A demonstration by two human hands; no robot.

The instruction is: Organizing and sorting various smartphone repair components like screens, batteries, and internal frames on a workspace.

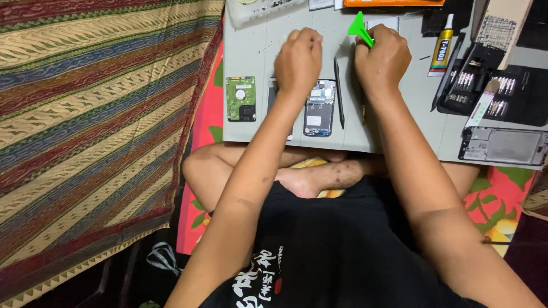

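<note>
Hands at work over a grey mat (257, 128) laid across my crossed legs, seen from above. My right hand (381, 60) is closed in a fist around a green plastic pry tool (359, 28), whose flat triangular end sticks up and to the left out of my fingers. My left hand (298, 60) is curled with the fingers bent under, knuckles up, resting on the mat near its far edge; whether it grips anything I cannot tell. Just behind my left wrist lies an opened phone (319, 108) with its circuit board and battery exposed, and a second phone body (273, 94) lies partly hidden under my forearm. A thin dark spudger (338, 94) lies between the opened phone and my right wrist. Left of these, a bare hard drive (240, 98) shows its green board. To the right stand a tube of glue (441, 48), a black tray of screwdriver bits (491, 91) and a bare phone frame (502, 146). A striped cloth (91, 125) covers the floor on the left.
</note>
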